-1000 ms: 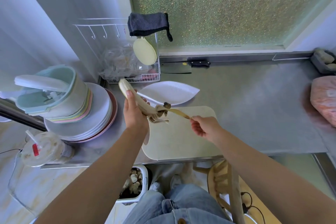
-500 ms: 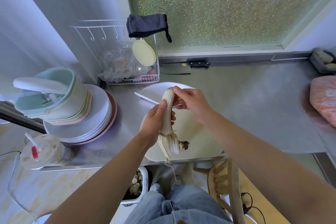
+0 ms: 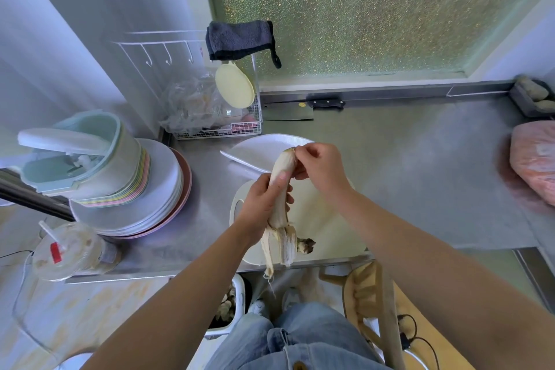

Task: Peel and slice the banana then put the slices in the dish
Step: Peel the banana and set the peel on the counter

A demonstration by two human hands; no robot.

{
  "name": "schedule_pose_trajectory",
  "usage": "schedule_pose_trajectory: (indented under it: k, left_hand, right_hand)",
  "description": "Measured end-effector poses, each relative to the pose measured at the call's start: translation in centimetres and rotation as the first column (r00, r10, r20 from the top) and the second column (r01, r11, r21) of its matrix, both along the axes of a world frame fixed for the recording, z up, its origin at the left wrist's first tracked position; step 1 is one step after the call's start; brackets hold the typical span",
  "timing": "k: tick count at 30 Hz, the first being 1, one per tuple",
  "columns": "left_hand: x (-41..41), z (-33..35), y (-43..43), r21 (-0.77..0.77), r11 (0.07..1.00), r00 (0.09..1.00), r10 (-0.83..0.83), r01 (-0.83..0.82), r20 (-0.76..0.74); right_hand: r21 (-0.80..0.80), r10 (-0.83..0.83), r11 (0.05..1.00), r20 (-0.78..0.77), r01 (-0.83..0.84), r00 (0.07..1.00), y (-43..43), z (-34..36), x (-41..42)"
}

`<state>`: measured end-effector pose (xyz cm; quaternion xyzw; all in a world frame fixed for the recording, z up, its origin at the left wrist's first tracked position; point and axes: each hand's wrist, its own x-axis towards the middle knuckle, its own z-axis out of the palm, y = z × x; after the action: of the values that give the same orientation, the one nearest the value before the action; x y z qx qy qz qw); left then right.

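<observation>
A mostly peeled banana (image 3: pixel 282 165) stands nearly upright above the pale cutting board (image 3: pixel 330 231). My left hand (image 3: pixel 261 207) grips its middle, and loose peel strips (image 3: pixel 280 245) with the dark stem hang below that hand. My right hand (image 3: pixel 318 168) pinches the banana's top end with thumb and fingertips. The white leaf-shaped dish (image 3: pixel 258 150) lies just behind the banana on the steel counter (image 3: pixel 420 177). A cleaver (image 3: pixel 288 109) with a black handle rests at the counter's back edge.
A stack of plates and pastel bowls (image 3: pixel 129 186) sits at the left, with a lidded plastic cup (image 3: pixel 69 249) in front. A wire rack (image 3: pixel 216 129) holds bags in the back corner. A pink bag (image 3: pixel 534 159) lies at right. A wooden stool (image 3: pixel 372 303) stands below.
The banana has swung from tilted left to upright, with the peel now hanging down. My right hand left the peel strip and moved up to the banana's top end.
</observation>
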<state>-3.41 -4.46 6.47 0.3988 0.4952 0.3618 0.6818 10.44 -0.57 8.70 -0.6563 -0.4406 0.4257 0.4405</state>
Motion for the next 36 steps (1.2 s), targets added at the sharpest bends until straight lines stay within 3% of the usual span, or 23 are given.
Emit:
schedule_pose_trajectory:
  k: [4, 6, 11, 16, 21, 24, 26, 27, 29, 31, 32, 34, 36]
  left_hand:
    - [-0.4, -0.4, 0.0, 0.050, 0.996, 0.996, 0.078, -0.076, -0.035]
    - [-0.5, -0.6, 0.1, 0.105, 0.982, 0.986, 0.161, -0.156, -0.041]
    - [-0.2, -0.4, 0.6, 0.189, 0.943, 0.947, 0.298, -0.273, -0.120]
    - [-1.0, -0.8, 1.4, 0.109, 0.909, 0.913, 0.407, -0.403, -0.017]
    - [-2.7, -0.4, 2.4, -0.037, 0.726, 0.715, 0.683, -0.686, 0.152]
    - [-2.7, -0.3, 2.5, 0.006, 0.703, 0.698, 0.706, -0.712, 0.121]
    - [-2.3, -0.2, 2.4, 0.093, 0.728, 0.733, 0.677, -0.680, 0.064]
    - [-2.1, -0.3, 2.3, 0.130, 0.748, 0.757, 0.653, -0.651, 0.028]
    - [-1.8, -0.4, 2.2, 0.184, 0.794, 0.806, 0.592, -0.579, -0.018]
    - [-1.1, -0.1, 1.8, 0.228, 0.823, 0.840, 0.541, -0.521, -0.035]
    - [-0.6, 0.1, 1.7, 0.248, 0.831, 0.853, 0.521, -0.499, -0.029]
    - [0.1, 0.6, 1.5, 0.279, 0.836, 0.869, 0.495, -0.472, -0.012]
    - [0.2, 0.8, 1.6, 0.281, 0.832, 0.867, 0.497, -0.478, 0.002]
  right_hand:
    - [-0.222, -0.080, 0.975, -0.344, 0.002, 0.936, -0.1, 0.5, -0.5]
    - [-0.306, -0.151, 0.952, -0.418, 0.018, 0.896, -0.4, 0.4, -0.6]
    - [-0.383, -0.248, 0.922, -0.458, 0.062, 0.854, -1.7, -0.7, -0.7]
    - [-0.425, -0.358, 0.895, -0.503, 0.135, 0.787, -1.5, -1.1, 0.1]
    - [-0.514, -0.548, 0.806, -0.461, 0.293, 0.698, -2.0, -2.6, 3.3]
    - [-0.575, -0.570, 0.767, -0.411, 0.283, 0.711, -2.6, -3.6, 4.0]
    - [-0.565, -0.453, 0.789, -0.272, 0.240, 0.849, -2.5, -3.9, 3.7]
    - [-0.524, -0.339, 0.819, -0.113, 0.234, 0.934, -2.4, -3.9, 3.5]
    - [-0.310, -0.155, 0.929, 0.168, 0.201, 0.974, -2.1, -3.5, 3.0]
    - [-0.160, 0.059, 0.987, 0.199, -0.027, 0.978, -1.9, -2.7, 2.1]
    - [-0.191, 0.226, 0.964, 0.221, -0.185, 0.949, -1.7, -2.6, 1.6]
    - [-0.331, 0.547, 0.825, 0.268, -0.458, 0.793, -1.7, -2.3, 0.8]
    - [-0.348, 0.675, 0.730, 0.225, -0.589, 0.703, -1.8, -2.0, 0.5]
